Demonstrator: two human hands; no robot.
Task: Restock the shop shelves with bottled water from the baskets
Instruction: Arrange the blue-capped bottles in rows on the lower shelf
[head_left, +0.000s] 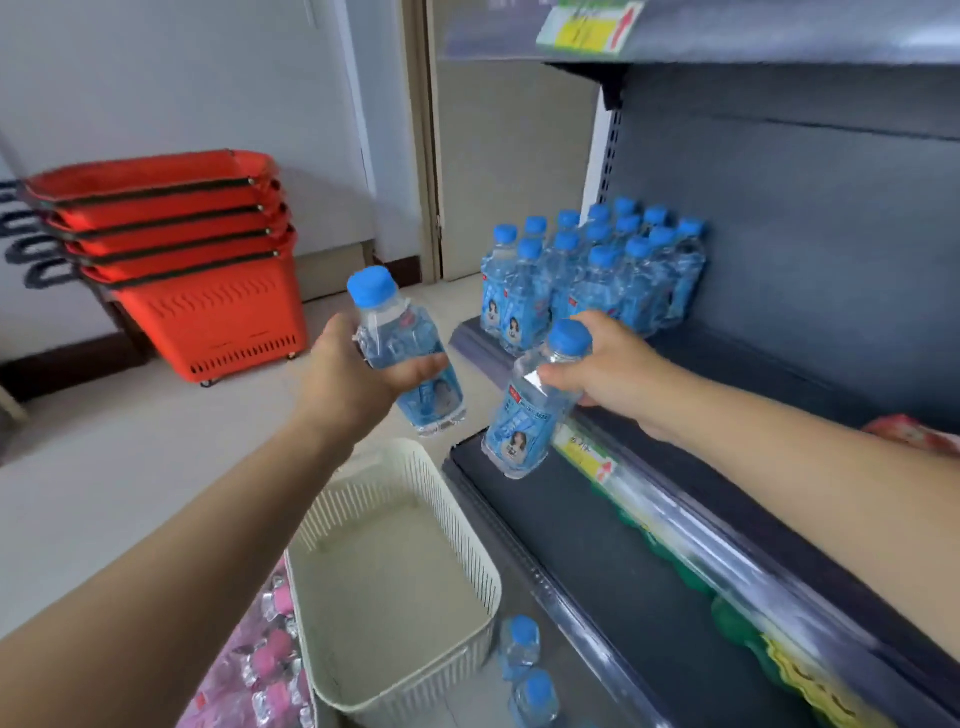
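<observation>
Bottles (519, 426) in left hand (353, 376), right hand (608, 366)

Bright, soft, even light; shadows are faint, deepest under the upper shelf (779, 41). Wide-angle distortion curves the edges. Motion blur smears the stacked red baskets (171, 223) and the price strip (691, 551). A small glint marks the water bottle (519, 421) gripped by the right hand (613, 364).

Gripping two bottles (387, 332) (519, 426). Counting about fourteen shelf bottles (597, 280) beyond the right hand (608, 364), two floor bottles (522, 647) beneath it, four red baskets (208, 291) beyond the left hand (353, 379), one cream basket (415, 675) under both.
</observation>
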